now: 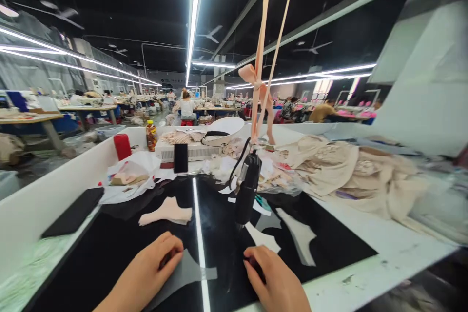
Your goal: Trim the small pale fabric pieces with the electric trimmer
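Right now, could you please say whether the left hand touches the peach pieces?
Apart: the head view shows black surface between left hand and peach pieces.

Flat grey piece (pixel 187 272), edges curved

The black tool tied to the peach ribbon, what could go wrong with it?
The black tool might fall if the knot in the peach ribbon slipped. If it swung, it could bump the right hand close by, or perhaps nudge the white piece beside its lower end.
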A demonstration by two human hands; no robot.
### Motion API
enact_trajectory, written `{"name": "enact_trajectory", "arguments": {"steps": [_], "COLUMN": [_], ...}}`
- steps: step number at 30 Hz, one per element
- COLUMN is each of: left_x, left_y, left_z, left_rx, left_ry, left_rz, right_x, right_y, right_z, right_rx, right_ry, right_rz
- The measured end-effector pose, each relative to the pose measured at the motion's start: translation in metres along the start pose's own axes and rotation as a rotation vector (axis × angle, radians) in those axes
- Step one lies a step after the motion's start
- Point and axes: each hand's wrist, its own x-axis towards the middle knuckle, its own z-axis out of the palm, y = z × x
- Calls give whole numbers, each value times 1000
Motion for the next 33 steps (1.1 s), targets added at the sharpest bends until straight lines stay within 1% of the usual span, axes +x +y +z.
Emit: {"name": "enact_trajectory", "arguments": {"steps": [2, 3, 5, 7, 10, 13, 15, 17, 19, 21, 24, 27, 29, 31, 33], "left_x": [-2, -3, -3, -3, -4, -5, -5, -4, -4, -3, -2, -3, -3, -5, -8], "left_y": [-9, -14, -25, -34, -38, -34, -30, -29, -29, -30, -33, -33, -31, -25, -15], "left_z": [9, 15, 25, 31, 32, 30, 30, 31, 32, 33, 33, 33, 31, 28, 24], "left_rx": [42, 48, 49, 48, 43, 29, 19, 12, 11, 12, 18, 6, -9, -25, -47], "left_ry": [-62, -84, -73, -22, 33, 20, 10, 4, -10, -28, -34, -33, -26, -4, 40], "left_rz": [118, 156, 211, 243, 261, 281, 297, 300, 291, 283, 283, 287, 288, 294, 320], "right_x": [10, 15, 27, 39, 52, 62, 67, 71, 74, 76, 81, 83, 80, 72, 61], "right_y": [19, 29, 44, 55, 61, 61, 61, 62, 64, 67, 71, 66, 52, 30, 1], "right_z": [-17, -24, -36, -42, -39, -31, -27, -27, -31, -40, -58, -80, -93, -101, -101], "right_rx": [-47, -69, -102, -118, -103, -71, -44, 0, 67, 152, 299, 442, 518, 586, 676], "right_ry": [9, 16, 26, 23, -7, -30, -21, 13, 67, 142, 268, 377, 410, 388, 297], "right_rz": [139, 200, 268, 263, 207, 148, 134, 141, 166, 213, 312, 400, 421, 412, 396]}}
